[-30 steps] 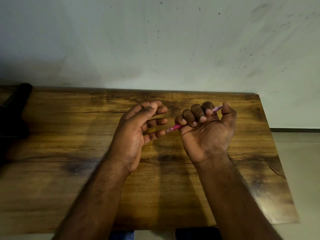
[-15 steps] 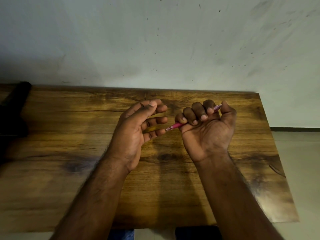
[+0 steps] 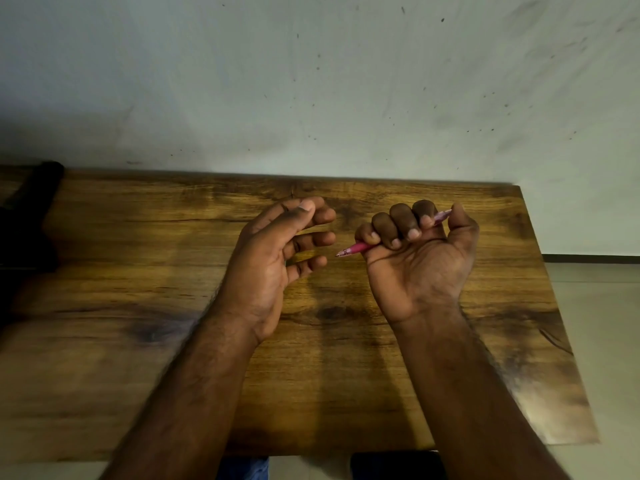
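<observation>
**Pink pen held in the right fist above a wooden table**

A pink pen [image 3: 356, 249] lies across the right hand [image 3: 417, 261], enclosed by the four curled fingers with the thumb raised beside its rear end. The pen's long axis runs obliquely, from about 8 o'clock at the tip to about 2 o'clock at the rear. The tapered writing tip projects past the little finger and points toward 8 o'clock, at the left hand; the paler rear end emerges between the index finger and the thumb. The middle of the barrel is hidden inside the fist. The pen is held clear of the table surface.

The left hand [image 3: 273, 261] lies at 9 o'clock of the pen tip, near it but not touching. Its palm faces the pen, its fingers are loosely bent and spread, and it holds nothing.

Both forearms enter from 6 o'clock over a wooden table [image 3: 138, 237] with dark grain and knots. A dark object [image 3: 31, 209], too shadowed to identify, sits at the table's 9 o'clock edge. A pale, speckled wall [image 3: 311, 81] rises beyond the far edge at 12 o'clock, and a strip of light floor [image 3: 606, 323] shows at 3 o'clock.
</observation>
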`<state>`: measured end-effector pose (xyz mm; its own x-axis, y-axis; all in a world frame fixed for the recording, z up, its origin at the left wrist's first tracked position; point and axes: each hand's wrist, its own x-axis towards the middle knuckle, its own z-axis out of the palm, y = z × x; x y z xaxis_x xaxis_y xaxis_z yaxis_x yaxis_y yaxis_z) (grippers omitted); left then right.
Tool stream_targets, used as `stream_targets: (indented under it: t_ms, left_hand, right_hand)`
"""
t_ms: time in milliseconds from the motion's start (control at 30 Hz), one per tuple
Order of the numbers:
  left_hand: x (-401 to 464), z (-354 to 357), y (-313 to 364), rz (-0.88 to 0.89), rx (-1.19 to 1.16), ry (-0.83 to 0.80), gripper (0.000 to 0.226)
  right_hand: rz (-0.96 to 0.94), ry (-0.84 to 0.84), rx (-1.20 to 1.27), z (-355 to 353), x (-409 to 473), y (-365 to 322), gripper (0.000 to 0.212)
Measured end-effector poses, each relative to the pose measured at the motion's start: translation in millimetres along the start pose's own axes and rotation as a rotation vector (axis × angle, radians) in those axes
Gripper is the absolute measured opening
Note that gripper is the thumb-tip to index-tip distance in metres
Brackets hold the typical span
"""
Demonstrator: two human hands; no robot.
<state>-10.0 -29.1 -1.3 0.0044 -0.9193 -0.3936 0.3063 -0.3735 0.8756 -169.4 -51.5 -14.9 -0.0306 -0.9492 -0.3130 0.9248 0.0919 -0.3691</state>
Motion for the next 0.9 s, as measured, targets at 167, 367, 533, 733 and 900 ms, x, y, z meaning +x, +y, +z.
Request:
stream_targets:
  t_ms: [167,367,533,733,900]
  left_hand:
    - [0.0,0.6,1.0,0.002,0.005,0.004,0.028]
    - [0.3,0.4,0.8,0.007,0.011,0.002,0.027]
    - [0.9,0.2,0.4,0.009,0.011,0.001,0.028]
    - [0.9,0.9,-0.6,0.011,0.014,0.003,0.028]
    - [0.8,0.5,-1.0,0.007,0.014,0.003,0.028]
  right_hand:
    - [0.000,-0.008,0.005,0.6,-0.8,0.1,0.043]
    - [-0.004,0.002,-0.004,0.8,-0.7,-0.4,0.046]
    - [0.005,-0.008,-0.021,0.5,-0.6,-0.6,0.047]
    - [0.017,-0.010,-0.030,1.8,-1.2,-0.5,0.047]
    - [0.020,-0.013,-0.008,2.1,-1.7,-2.0,0.047]
